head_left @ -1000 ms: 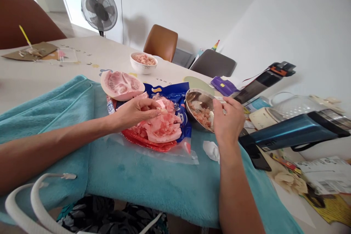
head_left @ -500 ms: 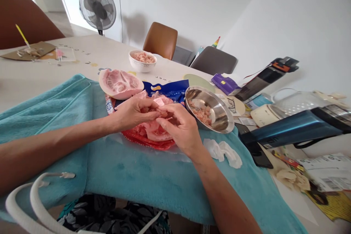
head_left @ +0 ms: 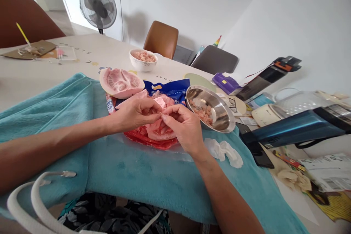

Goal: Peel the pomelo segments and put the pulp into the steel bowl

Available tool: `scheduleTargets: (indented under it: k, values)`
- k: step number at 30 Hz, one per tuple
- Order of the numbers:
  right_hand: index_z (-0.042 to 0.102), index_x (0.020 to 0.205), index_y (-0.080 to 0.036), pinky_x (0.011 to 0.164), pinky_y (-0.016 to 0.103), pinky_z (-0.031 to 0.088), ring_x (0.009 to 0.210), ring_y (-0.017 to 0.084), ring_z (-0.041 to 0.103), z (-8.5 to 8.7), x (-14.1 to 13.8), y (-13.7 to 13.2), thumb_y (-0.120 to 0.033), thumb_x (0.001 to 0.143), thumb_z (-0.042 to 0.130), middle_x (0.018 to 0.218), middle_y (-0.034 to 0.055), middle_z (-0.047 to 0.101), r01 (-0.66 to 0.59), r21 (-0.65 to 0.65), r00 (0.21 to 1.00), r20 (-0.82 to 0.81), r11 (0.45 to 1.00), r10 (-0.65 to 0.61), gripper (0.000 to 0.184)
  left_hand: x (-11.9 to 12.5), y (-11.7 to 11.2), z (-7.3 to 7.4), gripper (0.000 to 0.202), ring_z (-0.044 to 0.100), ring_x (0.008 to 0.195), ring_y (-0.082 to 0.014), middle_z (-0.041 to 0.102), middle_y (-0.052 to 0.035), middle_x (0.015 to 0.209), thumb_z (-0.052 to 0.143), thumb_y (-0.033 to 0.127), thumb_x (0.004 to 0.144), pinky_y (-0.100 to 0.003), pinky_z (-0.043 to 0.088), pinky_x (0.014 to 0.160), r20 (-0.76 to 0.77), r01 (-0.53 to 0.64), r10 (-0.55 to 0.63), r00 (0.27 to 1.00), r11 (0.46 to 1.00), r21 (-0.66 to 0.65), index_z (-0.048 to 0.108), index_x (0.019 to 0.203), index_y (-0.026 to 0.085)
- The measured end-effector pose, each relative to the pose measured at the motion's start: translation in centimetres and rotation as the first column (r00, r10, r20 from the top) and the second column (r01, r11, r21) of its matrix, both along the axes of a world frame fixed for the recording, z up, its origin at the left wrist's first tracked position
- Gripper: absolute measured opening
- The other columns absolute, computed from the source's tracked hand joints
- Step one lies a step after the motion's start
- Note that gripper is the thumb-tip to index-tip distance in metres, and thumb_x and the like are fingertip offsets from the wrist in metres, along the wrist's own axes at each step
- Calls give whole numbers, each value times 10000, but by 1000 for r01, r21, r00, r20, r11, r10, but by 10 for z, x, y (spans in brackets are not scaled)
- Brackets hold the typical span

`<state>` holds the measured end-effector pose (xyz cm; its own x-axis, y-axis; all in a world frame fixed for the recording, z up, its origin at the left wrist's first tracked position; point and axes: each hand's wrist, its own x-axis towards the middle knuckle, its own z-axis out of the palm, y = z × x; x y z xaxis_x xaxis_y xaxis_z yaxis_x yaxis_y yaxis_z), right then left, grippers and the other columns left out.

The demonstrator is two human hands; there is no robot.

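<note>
My left hand [head_left: 139, 113] and my right hand [head_left: 183, 124] meet fingertip to fingertip, pinching a small piece of pomelo that is mostly hidden by the fingers. Under them lies a heap of pink pomelo peel and membrane [head_left: 156, 131] on a red and blue plastic bag [head_left: 170, 87]. Behind my left hand rests a hollowed half pomelo rind [head_left: 122, 82], its pink inside facing up. To the right of my right hand, a steel bowl [head_left: 221, 113] stands tilted with loose pomelo pulp [head_left: 204, 113] in it.
A white bowl [head_left: 143, 65] full of pulp stands farther back. Crumpled tissue [head_left: 223, 151] lies on the teal towel [head_left: 131, 179]. Along the right are a phone [head_left: 259, 150], a blue bottle [head_left: 296, 126], a dark bottle [head_left: 263, 80] and papers. A white cable [head_left: 35, 197] loops at lower left.
My fingertips have drawn closer together, and my right hand has shifted slightly right. The bowls, the rind and the bag stay put; the view has moved a little.
</note>
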<state>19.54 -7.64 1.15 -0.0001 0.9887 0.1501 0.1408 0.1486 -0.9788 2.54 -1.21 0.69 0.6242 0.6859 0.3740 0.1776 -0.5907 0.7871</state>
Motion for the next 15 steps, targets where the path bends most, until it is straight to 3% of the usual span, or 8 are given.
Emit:
scheduleTargets:
  k: [3, 5, 7, 9, 12, 15]
  values:
    - [600, 785, -214, 546, 274, 549, 515, 123, 621, -2, -4, -2, -289, 808, 661, 612, -42, 639, 52, -8, 999, -6, 999, -53, 100, 1, 0, -2, 183, 524, 633, -86, 657, 4, 693, 576, 267, 862, -199, 397, 574, 5, -6, 6, 1000, 998, 66, 693, 783, 151]
    - [610, 781, -215, 611, 291, 561, 599, 132, 637, -4, -6, -3, -286, 823, 647, 683, -19, 662, 140, 108, 986, 71, 984, -148, 91, 1, -1, -2, 180, 499, 604, -81, 630, 13, 652, 567, 251, 859, -199, 381, 552, 4, -30, 30, 1000, 996, 87, 685, 766, 151]
    - [618, 759, -219, 712, 315, 564, 729, 146, 649, -7, -7, -3, -264, 824, 639, 784, 5, 675, 220, 284, 951, 150, 933, -270, 81, 1, -2, -1, 167, 477, 578, -75, 607, 23, 620, 576, 243, 842, -195, 368, 533, 10, -53, 53, 999, 996, 68, 673, 743, 152]
    - [614, 752, -221, 731, 325, 565, 771, 151, 648, -8, -6, -1, -248, 813, 645, 847, 13, 671, 269, 354, 937, 119, 896, -329, 73, 1, -4, 1, 162, 479, 577, -76, 611, 23, 623, 596, 262, 829, -191, 369, 527, 10, -82, 82, 997, 997, 2, 670, 735, 154]
    - [600, 769, -217, 595, 295, 562, 663, 136, 641, -7, -1, 3, -263, 789, 680, 800, -3, 667, 269, 212, 963, -58, 939, -263, 95, -1, -5, 4, 198, 523, 625, -93, 661, 5, 708, 623, 342, 834, -195, 390, 538, -13, -92, 91, 996, 988, -125, 699, 807, 161]
    - [601, 787, -215, 599, 301, 575, 647, 145, 655, -5, 3, 4, -293, 782, 710, 711, -17, 670, 185, 99, 972, -166, 978, -167, 134, -2, -2, 4, 269, 573, 712, -115, 688, -9, 807, 620, 421, 862, -204, 433, 597, -16, -27, 24, 1000, 978, -206, 721, 902, 175]
